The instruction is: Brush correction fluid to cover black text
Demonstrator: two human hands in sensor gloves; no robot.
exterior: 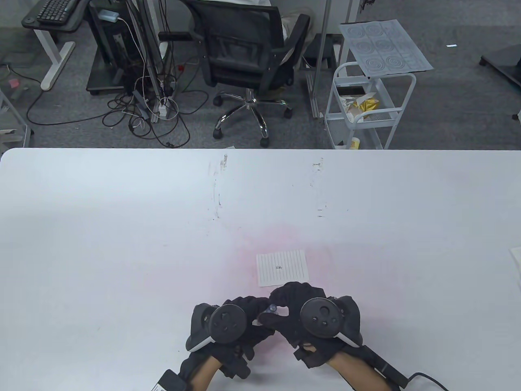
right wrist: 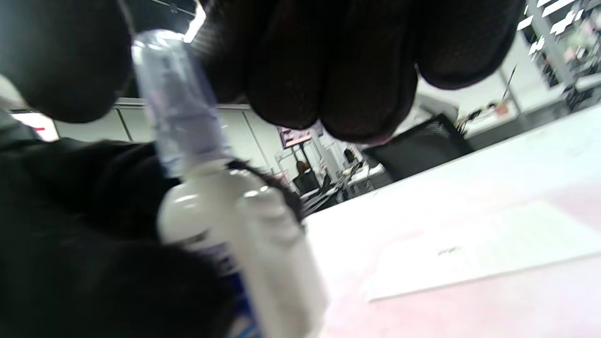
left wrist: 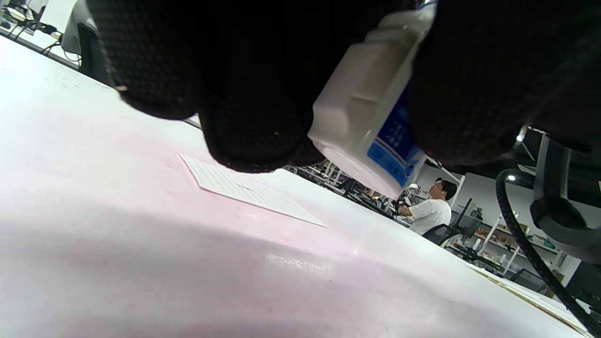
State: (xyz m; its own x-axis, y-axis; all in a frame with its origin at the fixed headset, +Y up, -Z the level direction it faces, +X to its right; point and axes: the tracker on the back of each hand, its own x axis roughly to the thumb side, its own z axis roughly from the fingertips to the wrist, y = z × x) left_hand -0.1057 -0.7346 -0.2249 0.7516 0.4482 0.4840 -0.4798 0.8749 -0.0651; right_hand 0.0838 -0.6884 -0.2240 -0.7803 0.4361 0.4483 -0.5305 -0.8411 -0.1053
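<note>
A small lined paper (exterior: 282,267) with a bit of black text (exterior: 279,267) lies on the white table (exterior: 122,228) just beyond my hands. It also shows in the left wrist view (left wrist: 244,188) and the right wrist view (right wrist: 474,253). My left hand (exterior: 244,313) grips the white correction fluid bottle with a blue label (left wrist: 366,117), held above the table. My right hand (exterior: 281,303) pinches its clear cap (right wrist: 173,103) at the bottle's top (exterior: 270,308). The bottle's body (right wrist: 244,234) is mostly hidden in the table view.
A paper edge (exterior: 516,260) lies at the table's far right. Beyond the far table edge stand an office chair (exterior: 248,61) and a white cart (exterior: 366,106). A cable (exterior: 423,376) runs from my right wrist.
</note>
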